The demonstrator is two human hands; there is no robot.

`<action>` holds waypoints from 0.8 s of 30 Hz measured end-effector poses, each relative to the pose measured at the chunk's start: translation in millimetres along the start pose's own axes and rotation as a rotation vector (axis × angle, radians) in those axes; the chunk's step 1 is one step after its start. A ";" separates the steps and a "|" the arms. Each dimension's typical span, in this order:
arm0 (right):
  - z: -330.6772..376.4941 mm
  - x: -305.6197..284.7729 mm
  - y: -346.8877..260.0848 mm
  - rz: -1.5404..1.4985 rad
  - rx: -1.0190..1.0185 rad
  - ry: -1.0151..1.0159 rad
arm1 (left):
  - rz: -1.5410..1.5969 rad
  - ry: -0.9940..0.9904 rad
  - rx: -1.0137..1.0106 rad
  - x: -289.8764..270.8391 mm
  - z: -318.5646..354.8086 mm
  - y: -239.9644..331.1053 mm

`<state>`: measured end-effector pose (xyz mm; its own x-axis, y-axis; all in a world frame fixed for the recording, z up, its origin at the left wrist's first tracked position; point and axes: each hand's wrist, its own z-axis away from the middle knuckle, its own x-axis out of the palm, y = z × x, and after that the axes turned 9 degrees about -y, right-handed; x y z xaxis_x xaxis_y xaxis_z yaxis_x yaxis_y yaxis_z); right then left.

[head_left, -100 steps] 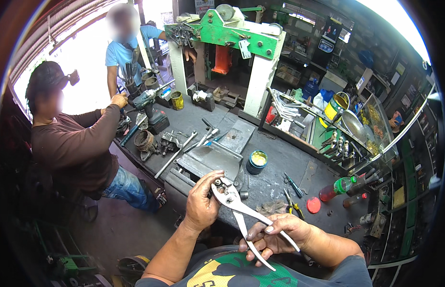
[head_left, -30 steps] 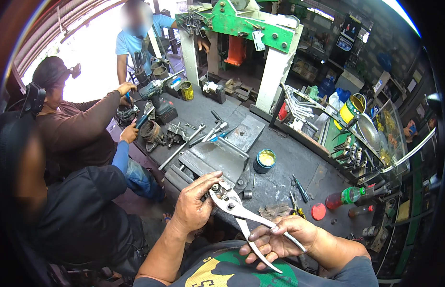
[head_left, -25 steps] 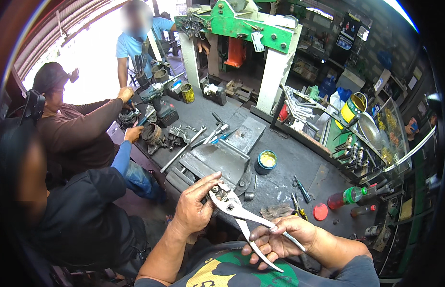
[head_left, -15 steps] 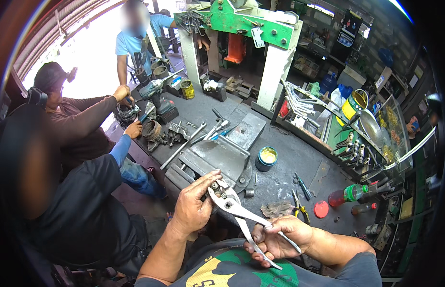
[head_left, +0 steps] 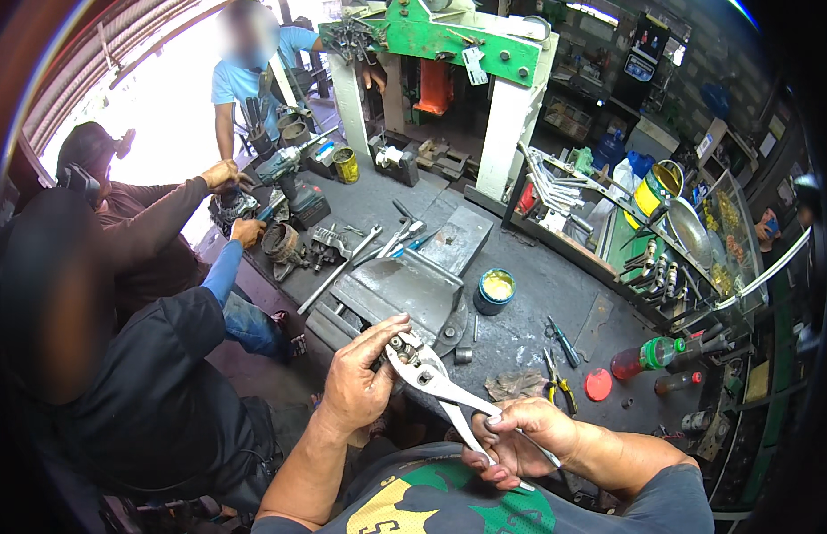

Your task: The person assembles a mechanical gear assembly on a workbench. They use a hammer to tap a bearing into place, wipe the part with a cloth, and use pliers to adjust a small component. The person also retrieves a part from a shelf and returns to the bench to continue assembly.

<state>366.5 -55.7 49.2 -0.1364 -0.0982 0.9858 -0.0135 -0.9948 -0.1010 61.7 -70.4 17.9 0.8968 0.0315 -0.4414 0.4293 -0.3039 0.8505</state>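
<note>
My right hand (head_left: 533, 436) is wrapped around the two long handles of silver slip-joint pliers (head_left: 437, 384). A small round metal part (head_left: 398, 343) sits at the pliers' jaws. My left hand (head_left: 360, 378) is closed around this part, its fingers stretched along the far side and partly hidden by the jaws. Just beyond my hands is a large grey bench vise (head_left: 400, 289), fixed at the edge of the dark workbench (head_left: 538, 311).
An open tin of yellowish grease (head_left: 496, 292) stands right of the vise. Nearby lie yellow-handled pliers (head_left: 560, 383), a red lid (head_left: 597, 384) and a bottle of red liquid (head_left: 646, 358). On the left, co-workers' hands (head_left: 246, 231) handle a metal assembly. A green press frame (head_left: 467, 44) rises behind.
The pliers' handles have drawn slightly closer together in my right hand. My left hand stays about where it was. A co-worker's hands at the metal assembly have shifted slightly.
</note>
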 end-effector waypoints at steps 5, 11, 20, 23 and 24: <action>-0.9 -8.7 -3.7 0.006 0.026 -0.012 | -0.011 0.013 0.008 2.5 0.0 -1.8; 6.9 -14.5 -22.6 0.060 0.061 -0.023 | -0.027 0.017 0.035 2.8 0.4 -6.5; 4.3 -7.0 -24.8 -0.010 0.114 0.003 | -0.063 0.028 0.007 1.9 1.4 0.1; 3.8 3.4 -24.1 0.068 0.121 0.057 | -0.059 0.034 -0.001 2.4 2.1 1.2; 3.1 4.8 -21.9 0.063 0.126 0.067 | -0.057 0.035 -0.003 2.4 2.4 1.5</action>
<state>369.2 -34.4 56.6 -0.1986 -0.1624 0.9665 0.1210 -0.9827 -0.1402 64.3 -73.0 17.4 0.8740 0.0819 -0.4790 0.4801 -0.2978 0.8251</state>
